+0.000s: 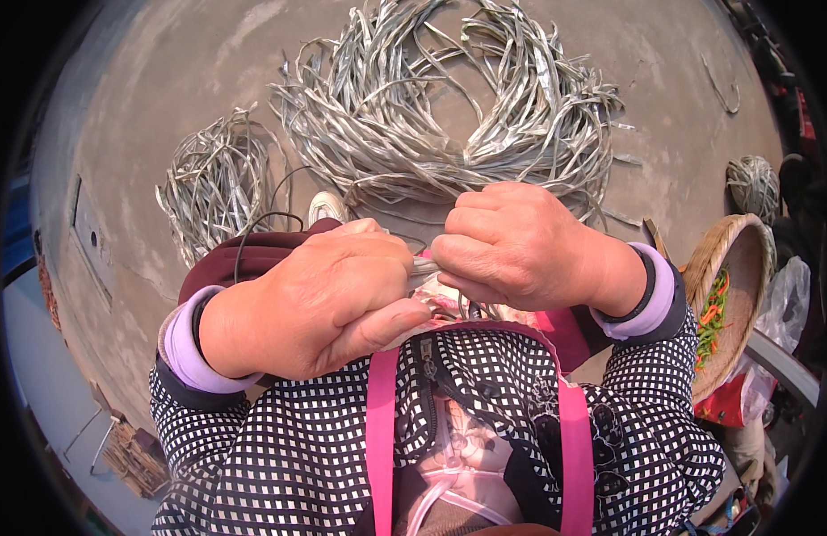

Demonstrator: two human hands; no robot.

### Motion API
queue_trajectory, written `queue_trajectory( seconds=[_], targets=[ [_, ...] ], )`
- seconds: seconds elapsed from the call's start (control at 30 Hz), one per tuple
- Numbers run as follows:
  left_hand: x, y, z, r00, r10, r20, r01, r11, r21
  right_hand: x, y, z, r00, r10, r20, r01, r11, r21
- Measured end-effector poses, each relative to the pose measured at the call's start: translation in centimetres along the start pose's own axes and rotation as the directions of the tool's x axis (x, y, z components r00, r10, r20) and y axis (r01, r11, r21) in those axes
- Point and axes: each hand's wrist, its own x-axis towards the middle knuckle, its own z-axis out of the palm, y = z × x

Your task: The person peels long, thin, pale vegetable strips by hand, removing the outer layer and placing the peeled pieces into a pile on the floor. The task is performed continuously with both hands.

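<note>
Both fists face each other above my lap, with a short length of pale flat strand (423,268) running between them. My left hand (319,295) is closed around one end of that stretch, its thumb lying along the near side. Closed on the other end is my right hand (520,244), knuckles up. Below them shows a pink-edged patterned apron (447,295), with some thin dark cord on it. Beyond my hands a large loose coil of silvery-grey flat strands (380,147) lies on the concrete floor. A smaller tangled heap of like strands (215,181) lies at its left.
At the right stands a round woven basket (741,295) holding green and orange chili peppers (715,315). A wound ball of strand (752,187) sits behind it, and a clear plastic bag (785,301) beside it. Stacked sticks (135,455) lie at lower left. A white shoe (327,206) shows near the coil.
</note>
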Motion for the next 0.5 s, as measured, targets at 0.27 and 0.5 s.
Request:
queue_trajectory(
  seconds=[0.27, 0.5],
  targets=[
    [-0.8, 0.8, -0.4, 0.996, -0.077, -0.042, 0.068, 0.980, -0.189, -0.6, -0.5, -0.5, 0.999, 0.015, 0.034, -0.020, 0.988, 0.150],
    [-0.4, -4.4, -1.5, 0.907, -0.202, -0.369, 0.161, 0.977, -0.141, -0.4, 2.9, 0.6, 0.842, 0.443, 0.309, -0.526, 0.546, 0.652]
  ],
)
